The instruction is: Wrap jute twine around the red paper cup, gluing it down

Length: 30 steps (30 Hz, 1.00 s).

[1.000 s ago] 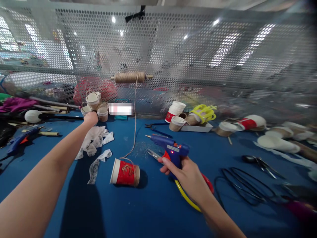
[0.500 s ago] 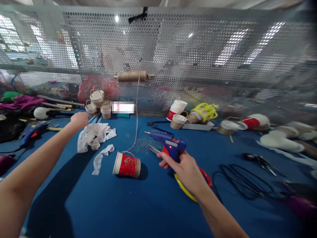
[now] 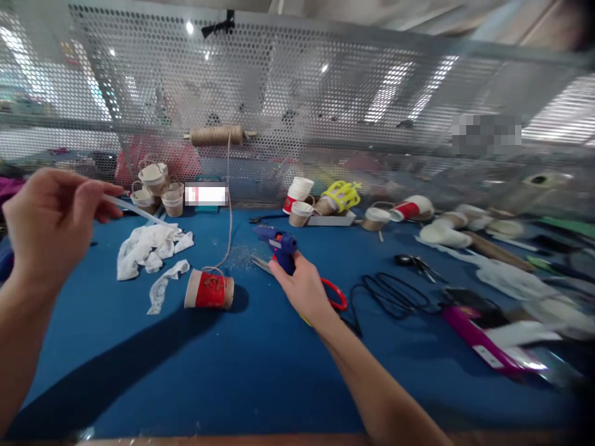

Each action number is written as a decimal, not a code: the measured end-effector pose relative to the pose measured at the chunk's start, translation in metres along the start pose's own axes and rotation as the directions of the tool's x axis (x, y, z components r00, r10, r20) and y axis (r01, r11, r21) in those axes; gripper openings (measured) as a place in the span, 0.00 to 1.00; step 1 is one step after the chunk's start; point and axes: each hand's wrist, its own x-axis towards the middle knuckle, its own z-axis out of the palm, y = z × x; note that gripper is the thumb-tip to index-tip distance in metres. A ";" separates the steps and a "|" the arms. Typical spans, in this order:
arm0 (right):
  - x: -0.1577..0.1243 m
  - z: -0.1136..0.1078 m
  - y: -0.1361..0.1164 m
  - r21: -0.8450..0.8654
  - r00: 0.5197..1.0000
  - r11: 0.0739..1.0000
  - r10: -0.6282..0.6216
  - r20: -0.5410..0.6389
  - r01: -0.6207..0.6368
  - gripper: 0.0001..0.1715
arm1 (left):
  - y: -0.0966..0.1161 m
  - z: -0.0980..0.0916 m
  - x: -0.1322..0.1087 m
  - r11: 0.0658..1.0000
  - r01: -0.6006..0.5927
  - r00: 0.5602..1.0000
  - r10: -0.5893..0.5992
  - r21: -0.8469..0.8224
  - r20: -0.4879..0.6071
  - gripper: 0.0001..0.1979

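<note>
My right hand [image 3: 302,288] grips a blue hot glue gun [image 3: 277,243], its nozzle pointing left over the blue table [image 3: 260,371]. My left hand [image 3: 51,220] is raised at the left and pinches a thin clear glue stick [image 3: 139,212] that slants right and down. A red paper cup [image 3: 207,290] partly wrapped in twine lies on its side between my hands. Twine [image 3: 229,204] runs from it up to a spool [image 3: 216,135] on the mesh wall. Scissors with red handles [image 3: 332,296] lie under my right hand.
White lace scraps [image 3: 149,248] lie left of the cup. Small twine-wrapped cups [image 3: 155,186] are stacked at the back left. More cups [image 3: 297,198], a yellow basket [image 3: 341,195], black cable [image 3: 385,297], dark scissors [image 3: 418,265] and a pink tool [image 3: 478,331] lie to the right.
My left hand drew back from the stacked cups at the back left and now holds a glue stick up near me. The view shifted right; my right hand kept the glue gun.
</note>
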 end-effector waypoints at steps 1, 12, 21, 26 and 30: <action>0.000 0.000 0.002 -0.031 1.000 0.999 -0.014 -0.021 0.013 0.17 | 0.011 0.003 -0.010 0.997 -0.047 0.999 0.045 -0.059 -0.031 0.08; 0.004 -0.003 0.005 -0.146 0.993 0.988 -0.071 -0.094 0.057 0.16 | 0.016 0.053 -0.121 0.955 0.281 0.300 0.008 -0.096 0.954 0.05; 0.007 0.000 0.004 -0.101 1.000 0.994 -0.030 0.001 0.030 0.14 | 0.013 0.056 -0.124 0.964 -0.260 0.267 0.125 -0.053 0.955 0.06; 0.003 0.000 -0.002 -0.052 0.991 0.997 -0.048 0.124 0.055 0.10 | 0.032 0.065 -0.089 0.747 0.582 0.499 -0.016 -0.322 0.866 0.06; -0.006 -0.001 -0.012 -0.060 0.981 0.993 -0.092 0.170 0.104 0.11 | 0.042 0.077 -0.084 0.618 0.638 0.618 -0.055 -0.459 0.784 0.07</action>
